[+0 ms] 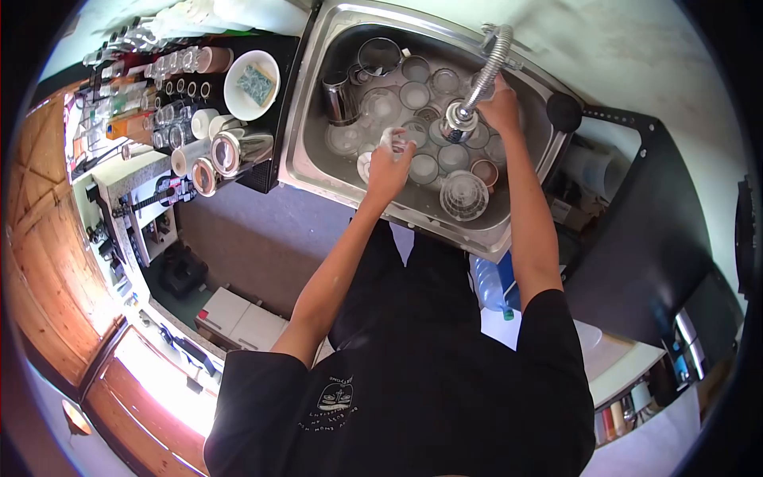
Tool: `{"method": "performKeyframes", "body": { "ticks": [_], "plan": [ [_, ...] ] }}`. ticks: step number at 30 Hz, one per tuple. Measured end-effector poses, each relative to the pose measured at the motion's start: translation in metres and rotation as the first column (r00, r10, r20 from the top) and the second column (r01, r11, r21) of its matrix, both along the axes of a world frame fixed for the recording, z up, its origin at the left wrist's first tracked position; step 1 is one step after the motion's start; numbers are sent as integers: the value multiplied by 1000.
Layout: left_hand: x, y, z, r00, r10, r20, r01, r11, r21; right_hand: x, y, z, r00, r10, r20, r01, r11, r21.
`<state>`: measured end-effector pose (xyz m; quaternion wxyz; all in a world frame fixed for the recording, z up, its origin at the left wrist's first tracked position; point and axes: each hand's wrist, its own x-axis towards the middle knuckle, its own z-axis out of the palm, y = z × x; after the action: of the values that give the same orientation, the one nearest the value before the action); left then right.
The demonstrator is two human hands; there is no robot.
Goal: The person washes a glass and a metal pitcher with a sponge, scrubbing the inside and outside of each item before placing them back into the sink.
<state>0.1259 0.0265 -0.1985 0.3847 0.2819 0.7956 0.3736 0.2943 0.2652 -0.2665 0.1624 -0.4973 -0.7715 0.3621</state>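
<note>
My left hand (pixel 388 170) is over the front left part of the steel sink (pixel 296 163), its fingers curled. Something whitish and see-through shows at the fingertips; whether it is a small glass or foam I cannot make out. Toward the back right of the sink is my right hand (pixel 501 109), partly hidden behind the spring-hose tap (pixel 497 56), so its grip does not show. Beneath and around both hands stand several glasses (pixel 424 168) in cloudy water. A ribbed glass bowl (pixel 464 195) lies near the front, and a metal cup (pixel 341 99) is at the left.
Left of the sink, a black counter (pixel 286 75) carries a white bowl (pixel 253 60) with a sponge (pixel 255 85) in it, metal cups (pixel 241 153) and several rows of glasses and jars. A round black object (pixel 564 112) sits at the sink's right rim. Below is a blue plastic bottle (pixel 492 282).
</note>
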Motion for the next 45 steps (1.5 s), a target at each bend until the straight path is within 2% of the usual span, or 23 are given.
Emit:
{"method": "performKeyframes", "body": {
  "ticks": [2,6,9,13,14,17,21,22,25,26,30,33,40,45],
  "plan": [
    [-4,1,-7,998,-39,-53,40,999,9,2,8,-7,998,59,5,-58,992,-113],
    [-11,11,-3,984,-104,-144,98,994,-42,1,16,-1,976,197,90,-174,960,-218],
    [-17,20,-7,971,-132,-198,127,991,-38,1,19,-15,949,270,165,-249,959,-134],
    [-22,25,-12,967,-135,-217,137,991,-5,1,26,-41,906,354,232,-330,934,-136],
    [-23,27,-11,969,-130,-211,135,991,12,7,33,-75,877,393,278,-377,920,-110],
    [-26,27,-14,975,-116,-189,123,992,28,6,26,-36,867,437,240,-440,897,-42],
    [-31,25,-10,986,-73,-151,81,995,49,4,29,-7,883,406,236,-374,912,-170],
    [-33,23,-10,986,-75,-150,81,996,40,-2,26,-7,888,380,257,-392,920,-7],
    [-37,19,-11,988,-76,-134,78,997,13,-46,21,29,901,404,155,-416,908,49],
    [-39,19,-11,989,-75,-130,77,997,6,-61,13,43,881,412,234,-432,901,39],
    [-43,16,-5,993,-55,-105,58,998,25,-93,1,32,726,469,503,-541,841,-3],
    [-44,11,0,994,-59,-90,60,998,13,-105,-5,22,650,367,665,-440,896,-65],
    [-45,8,9,995,-91,-31,89,994,-61,-115,-5,9,655,341,674,-450,893,-15],
    [-48,11,8,997,-78,-16,77,997,-31,-106,-4,13,678,365,639,-496,868,30]
  ]
}}
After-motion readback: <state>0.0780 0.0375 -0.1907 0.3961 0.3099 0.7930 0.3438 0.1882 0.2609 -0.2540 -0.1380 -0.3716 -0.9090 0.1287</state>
